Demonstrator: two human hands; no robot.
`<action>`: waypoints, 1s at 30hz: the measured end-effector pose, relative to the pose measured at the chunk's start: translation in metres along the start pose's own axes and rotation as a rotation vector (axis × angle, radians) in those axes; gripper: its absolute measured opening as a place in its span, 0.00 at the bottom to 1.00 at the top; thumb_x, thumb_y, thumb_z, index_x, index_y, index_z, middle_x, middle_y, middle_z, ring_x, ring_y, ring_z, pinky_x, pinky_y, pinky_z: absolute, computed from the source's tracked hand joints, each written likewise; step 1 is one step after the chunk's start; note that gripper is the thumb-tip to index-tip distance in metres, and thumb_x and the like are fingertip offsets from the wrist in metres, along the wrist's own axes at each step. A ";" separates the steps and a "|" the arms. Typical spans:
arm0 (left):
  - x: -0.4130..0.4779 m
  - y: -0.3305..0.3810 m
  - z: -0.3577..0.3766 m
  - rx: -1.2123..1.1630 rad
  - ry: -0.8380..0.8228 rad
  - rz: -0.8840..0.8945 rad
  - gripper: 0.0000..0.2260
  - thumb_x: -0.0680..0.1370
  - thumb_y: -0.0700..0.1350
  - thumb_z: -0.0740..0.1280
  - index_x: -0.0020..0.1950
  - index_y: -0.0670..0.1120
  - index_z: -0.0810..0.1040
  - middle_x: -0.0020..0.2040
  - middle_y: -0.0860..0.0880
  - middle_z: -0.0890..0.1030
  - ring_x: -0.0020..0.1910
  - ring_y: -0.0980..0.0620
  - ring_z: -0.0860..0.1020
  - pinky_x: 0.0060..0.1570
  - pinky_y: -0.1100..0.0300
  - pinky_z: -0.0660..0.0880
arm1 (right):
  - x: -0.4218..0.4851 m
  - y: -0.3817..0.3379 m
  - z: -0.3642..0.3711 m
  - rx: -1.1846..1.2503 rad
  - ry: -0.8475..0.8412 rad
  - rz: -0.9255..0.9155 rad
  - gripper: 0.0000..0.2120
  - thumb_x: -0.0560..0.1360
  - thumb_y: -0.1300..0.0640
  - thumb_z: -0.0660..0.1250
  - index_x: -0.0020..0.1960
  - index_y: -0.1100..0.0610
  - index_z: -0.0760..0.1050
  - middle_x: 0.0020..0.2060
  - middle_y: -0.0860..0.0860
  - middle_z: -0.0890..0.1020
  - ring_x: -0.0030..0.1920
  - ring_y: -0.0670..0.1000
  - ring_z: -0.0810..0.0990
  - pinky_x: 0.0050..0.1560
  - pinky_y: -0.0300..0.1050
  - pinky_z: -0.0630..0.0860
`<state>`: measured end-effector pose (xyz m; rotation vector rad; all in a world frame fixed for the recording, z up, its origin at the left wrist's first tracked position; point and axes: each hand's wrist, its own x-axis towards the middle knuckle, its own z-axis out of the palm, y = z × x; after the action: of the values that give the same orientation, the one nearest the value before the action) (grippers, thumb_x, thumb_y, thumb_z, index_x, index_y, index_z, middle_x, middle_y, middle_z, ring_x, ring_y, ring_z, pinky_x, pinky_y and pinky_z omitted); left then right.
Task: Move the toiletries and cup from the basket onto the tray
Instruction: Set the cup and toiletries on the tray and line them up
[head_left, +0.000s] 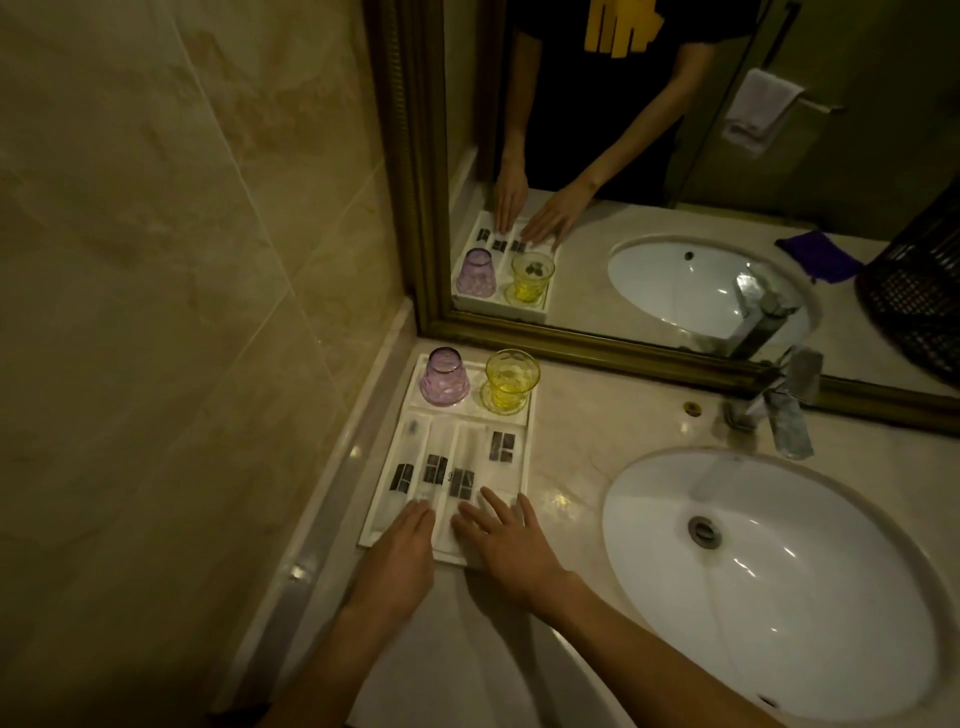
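A white tray (525, 431) lies on the marble counter in the corner by the wall and mirror. At its far end a purple cup (444, 376) stands upside down beside an upright yellow cup (510, 381). Several white toiletry packets (435, 470) with dark labels lie in the tray's long slots. My left hand (402, 553) rests flat on the near left packets, fingers together. My right hand (506, 540) lies flat with fingers spread on the tray's near right corner. Neither hand grips anything. The black basket (919, 291) shows only as a mirror reflection at the right.
A white oval sink (779, 571) fills the counter to the right, with a chrome faucet (787, 410) behind it. The gold-framed mirror (597, 348) runs along the back. It reflects a purple cloth (818, 255) and a hanging towel (758, 111). A tiled wall (182, 312) stands on the left.
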<state>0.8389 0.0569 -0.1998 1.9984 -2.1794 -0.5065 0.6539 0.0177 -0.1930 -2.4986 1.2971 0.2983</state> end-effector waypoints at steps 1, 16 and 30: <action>0.001 -0.001 0.000 -0.001 0.021 0.012 0.25 0.80 0.42 0.62 0.77 0.43 0.63 0.78 0.44 0.64 0.78 0.50 0.60 0.75 0.57 0.59 | 0.000 0.000 0.000 0.012 0.010 0.000 0.29 0.83 0.52 0.59 0.81 0.49 0.54 0.82 0.50 0.53 0.82 0.57 0.45 0.77 0.68 0.41; 0.006 0.021 0.001 0.109 0.016 0.258 0.18 0.68 0.41 0.76 0.57 0.43 0.84 0.59 0.44 0.84 0.56 0.46 0.83 0.58 0.51 0.78 | 0.009 0.047 -0.012 -0.045 0.041 0.206 0.33 0.78 0.58 0.63 0.81 0.55 0.58 0.81 0.50 0.57 0.82 0.56 0.48 0.76 0.68 0.44; 0.020 0.014 0.011 0.134 0.089 0.294 0.22 0.63 0.38 0.80 0.56 0.44 0.84 0.57 0.44 0.84 0.53 0.47 0.83 0.59 0.48 0.78 | 0.027 0.060 -0.030 -0.021 0.038 0.213 0.26 0.81 0.56 0.59 0.78 0.49 0.62 0.81 0.51 0.57 0.82 0.56 0.47 0.75 0.71 0.44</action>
<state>0.8198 0.0395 -0.2077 1.6769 -2.4493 -0.2325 0.6214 -0.0465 -0.1842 -2.3960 1.5868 0.3144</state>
